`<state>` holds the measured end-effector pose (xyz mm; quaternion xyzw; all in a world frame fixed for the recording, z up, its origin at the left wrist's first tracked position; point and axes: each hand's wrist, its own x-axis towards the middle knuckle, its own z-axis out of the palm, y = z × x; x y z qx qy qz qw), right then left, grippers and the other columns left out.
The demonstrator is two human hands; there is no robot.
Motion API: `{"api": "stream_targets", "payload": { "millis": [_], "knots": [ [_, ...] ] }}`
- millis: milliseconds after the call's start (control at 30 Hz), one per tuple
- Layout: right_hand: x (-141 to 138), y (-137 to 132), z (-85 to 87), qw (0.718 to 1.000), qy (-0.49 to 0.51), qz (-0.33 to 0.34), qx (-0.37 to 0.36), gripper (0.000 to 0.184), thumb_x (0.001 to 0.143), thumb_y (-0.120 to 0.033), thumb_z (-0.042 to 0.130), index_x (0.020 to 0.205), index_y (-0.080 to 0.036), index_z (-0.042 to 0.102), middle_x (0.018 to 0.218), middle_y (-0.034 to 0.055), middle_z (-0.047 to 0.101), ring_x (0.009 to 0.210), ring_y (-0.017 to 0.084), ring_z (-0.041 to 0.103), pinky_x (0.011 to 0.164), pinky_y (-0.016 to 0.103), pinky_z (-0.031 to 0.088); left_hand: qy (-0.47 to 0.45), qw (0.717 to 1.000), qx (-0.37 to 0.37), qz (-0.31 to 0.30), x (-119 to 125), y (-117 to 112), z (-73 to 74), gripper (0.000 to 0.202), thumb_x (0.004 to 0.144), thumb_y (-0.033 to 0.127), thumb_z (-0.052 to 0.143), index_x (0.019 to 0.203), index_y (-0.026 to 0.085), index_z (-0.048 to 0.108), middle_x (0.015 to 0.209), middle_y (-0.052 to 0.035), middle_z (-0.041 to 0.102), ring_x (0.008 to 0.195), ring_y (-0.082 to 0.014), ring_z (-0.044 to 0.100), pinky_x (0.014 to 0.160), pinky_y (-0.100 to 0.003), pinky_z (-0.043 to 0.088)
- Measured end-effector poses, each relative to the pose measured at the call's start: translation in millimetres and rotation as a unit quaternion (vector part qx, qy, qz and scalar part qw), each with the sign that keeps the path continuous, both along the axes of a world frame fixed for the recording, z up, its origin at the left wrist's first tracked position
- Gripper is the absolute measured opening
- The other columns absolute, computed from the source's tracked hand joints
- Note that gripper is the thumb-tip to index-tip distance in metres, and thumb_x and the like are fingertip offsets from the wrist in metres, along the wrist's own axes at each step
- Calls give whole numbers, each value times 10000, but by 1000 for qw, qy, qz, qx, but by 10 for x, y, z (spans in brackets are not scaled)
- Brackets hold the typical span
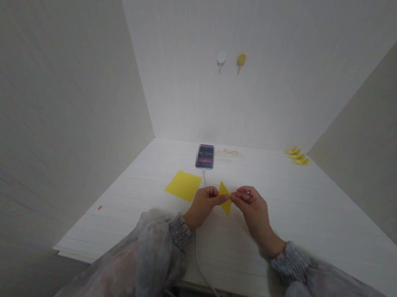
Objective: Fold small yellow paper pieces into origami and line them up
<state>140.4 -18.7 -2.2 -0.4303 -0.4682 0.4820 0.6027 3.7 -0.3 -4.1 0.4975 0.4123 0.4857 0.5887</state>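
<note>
Yellow paper, folded into a small triangle point(225, 198), is pinched between the fingers of both hands and held just above the bench point(306, 202), near its middle. The left hand point(204, 204) is closed on the triangle's left corner, and the right hand point(252, 207) is closed on its right edge, thumb against forefinger. The piece is judged light, thin and easily creased, so it is best held by the corners and along its folds, with little pressure. Just beside the left hand a flat yellow square sheet point(183, 185) lies on the bench. Beyond it a phone point(205, 156) rests with its screen blurred, and a white cable point(198, 247) runs from it toward the near edge between the sleeves. Several folded yellow pieces point(297, 156) sit well apart at the far right corner. Two small hooks point(231, 61) are fixed to the back wall. The triangle's layers and the fingertips behind it cannot be made out, and the forearms are cut off by the lower frame.
</note>
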Motion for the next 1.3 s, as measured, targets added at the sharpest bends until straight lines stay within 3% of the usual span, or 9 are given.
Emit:
{"api": "stream_targets", "payload": {
  "millis": [133,300,500,767,867,1100,1300],
  "knots": [
    [-28,2,10,999,-33,23,-4,280,611,-312,655,839,-207,531,729,-11,604,676,123,564,631,244,443,-38,999,1,-8,-8,-21,38,256,547,319,675,541,121,514,551,19,526,520,-70,454,531,-207,353],
    [-31,4,5,988,-136,72,-21,240,636,-402,602,689,-169,585,638,3,588,588,128,530,555,247,423,-59,998,-3,-13,-8,-38,71,240,549,307,675,566,125,521,596,9,550,570,-85,482,589,-222,375],
    [-20,-10,10,986,-135,82,-49,221,614,-386,613,639,-167,608,584,-8,593,535,120,515,523,240,397,-45,998,21,-29,-1,-40,78,211,611,315,629,624,125,536,590,18,513,556,-70,453,565,-206,356],
    [-58,-25,7,983,-118,118,-79,193,625,-353,609,648,-164,578,541,-34,553,461,89,460,442,206,331,-28,999,28,38,-17,-18,54,245,610,344,628,578,116,542,548,18,506,528,-70,442,538,-208,358],
    [-75,-24,20,978,-144,128,-73,231,638,-386,597,659,-156,585,579,-10,587,489,99,486,456,208,347,-21,999,27,41,-8,-16,39,263,610,365,625,580,119,536,551,10,525,515,-76,455,524,-214,371],
    [-57,-40,80,979,-143,131,-65,218,647,-368,590,581,-160,598,570,6,616,534,127,548,542,240,412,-73,997,-19,-14,-6,-36,64,347,658,443,555,592,103,535,571,-32,566,478,-106,502,514,-260,425],
    [-20,-24,54,977,-139,141,-77,221,636,-362,606,588,-147,605,564,13,620,513,122,548,532,238,414,-73,997,-24,18,-19,-40,71,346,653,440,560,605,98,567,582,-43,584,522,-117,530,557,-259,440]
  ]
}}
